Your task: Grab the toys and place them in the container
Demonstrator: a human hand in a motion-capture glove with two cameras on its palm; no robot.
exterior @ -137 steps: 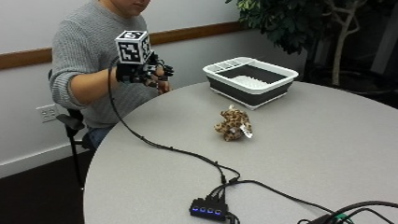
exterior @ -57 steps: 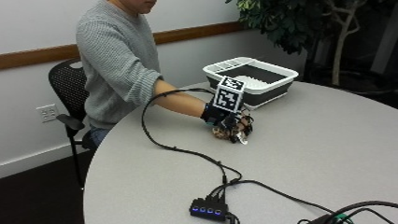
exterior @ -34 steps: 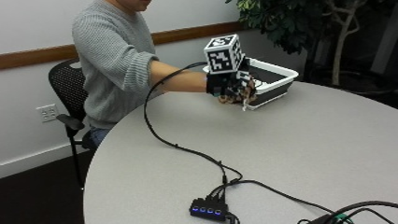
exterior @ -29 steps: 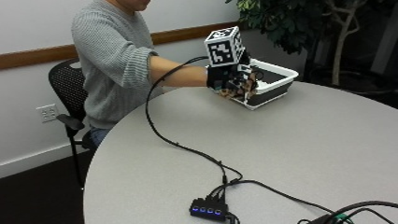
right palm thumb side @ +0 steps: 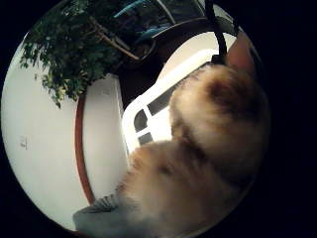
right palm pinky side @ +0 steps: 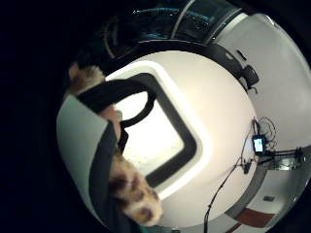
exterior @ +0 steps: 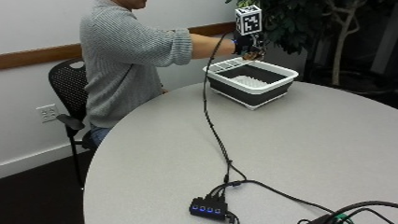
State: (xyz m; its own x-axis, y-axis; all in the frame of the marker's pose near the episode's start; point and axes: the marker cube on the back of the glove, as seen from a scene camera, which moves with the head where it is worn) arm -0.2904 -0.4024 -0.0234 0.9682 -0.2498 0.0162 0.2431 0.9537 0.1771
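Observation:
In the outside view my gloved right hand (exterior: 249,45) hangs in the air above the far rim of the white and dark container (exterior: 252,83). It grips a tan, spotted plush toy (exterior: 252,55), of which only a small part shows below the fingers. The thumb side palm view is filled by the toy's fur (right palm thumb side: 208,148), with the container's white rim (right palm thumb side: 143,119) behind it. Under the palm in the little finger side view lies the container's pale inside (right palm pinky side: 150,141), and the toy's spotted fur (right palm pinky side: 136,194) runs along the glove.
The container stands at the far side of the round grey table (exterior: 298,154). A black cable (exterior: 214,135) runs from the hand across the table to a small hub (exterior: 208,207) at the front edge. A leafy plant (exterior: 304,18) stands behind the container.
The hand went down to the toy at the table's middle, took hold of it, then lifted it away to above the container. The table's middle now holds no toy.

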